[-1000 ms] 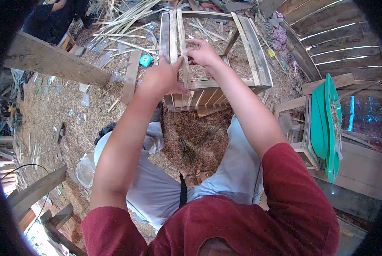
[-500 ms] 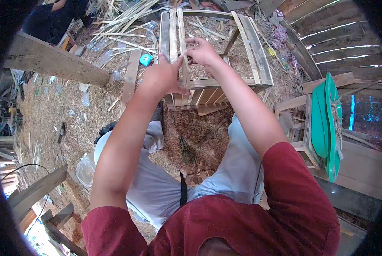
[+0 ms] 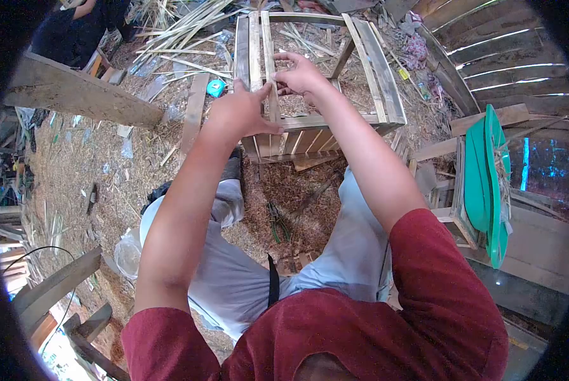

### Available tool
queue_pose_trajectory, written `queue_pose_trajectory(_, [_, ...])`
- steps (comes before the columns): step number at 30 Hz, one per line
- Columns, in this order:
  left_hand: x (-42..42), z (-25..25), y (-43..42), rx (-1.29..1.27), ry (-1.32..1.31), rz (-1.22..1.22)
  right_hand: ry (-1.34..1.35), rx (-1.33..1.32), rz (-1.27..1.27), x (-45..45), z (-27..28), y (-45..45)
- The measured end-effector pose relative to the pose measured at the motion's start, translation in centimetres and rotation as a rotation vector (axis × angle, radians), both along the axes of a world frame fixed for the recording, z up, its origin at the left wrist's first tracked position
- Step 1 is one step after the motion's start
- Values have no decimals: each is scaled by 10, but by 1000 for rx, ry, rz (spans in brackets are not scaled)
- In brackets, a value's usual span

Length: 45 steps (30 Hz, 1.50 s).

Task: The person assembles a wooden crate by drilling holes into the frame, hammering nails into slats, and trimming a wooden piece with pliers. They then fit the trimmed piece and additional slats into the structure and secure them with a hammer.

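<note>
A wooden frame [image 3: 392,95] with slatted sides stands in front of me at the top centre. A thin wooden slat [image 3: 268,47] lies lengthwise over it, beside a pale slat [image 3: 254,57] on the left side. My left hand [image 3: 237,114] grips the near end of the thin slat, with thumb and index finger spread along it. My right hand [image 3: 299,77] pinches the same slat from the right, a little farther up; some of its fingertips are hidden. Between my legs, green-handled pliers [image 3: 277,223] lie on the ground.
A turquoise tape measure [image 3: 216,88] lies left of the frame, near a flat board [image 3: 194,114]. Loose strips [image 3: 182,38] are scattered behind. A post [image 3: 87,92] juts in at left, where a person in dark clothes [image 3: 74,35] is visible. Green object [image 3: 481,178] at right.
The frame and both hands appear shifted very slightly left in the view. Both hands keep their hold on the thin slat.
</note>
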<state>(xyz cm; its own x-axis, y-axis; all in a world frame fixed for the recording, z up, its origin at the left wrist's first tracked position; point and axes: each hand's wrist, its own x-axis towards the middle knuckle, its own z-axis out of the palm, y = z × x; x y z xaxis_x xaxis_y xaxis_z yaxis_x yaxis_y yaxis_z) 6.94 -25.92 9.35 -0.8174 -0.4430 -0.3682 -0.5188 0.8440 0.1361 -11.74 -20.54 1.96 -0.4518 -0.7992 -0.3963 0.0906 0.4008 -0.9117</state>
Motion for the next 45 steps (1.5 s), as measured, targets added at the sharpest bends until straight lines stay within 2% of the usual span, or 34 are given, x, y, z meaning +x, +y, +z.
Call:
queue_pose_trajectory(15, [4, 0, -6, 104, 63, 9, -48, -43, -16, 3, 0, 1])
queue_pose_trajectory(23, [4, 3, -4, 67, 39, 6, -42, -19, -10, 0, -8, -3])
queue_pose_trajectory(29, [4, 4, -1, 56, 53, 10, -19, 36, 56, 8, 12, 0])
queue_pose_trajectory(45, [4, -4, -3, 48, 77, -3, -54, -5, 10, 8, 4, 0])
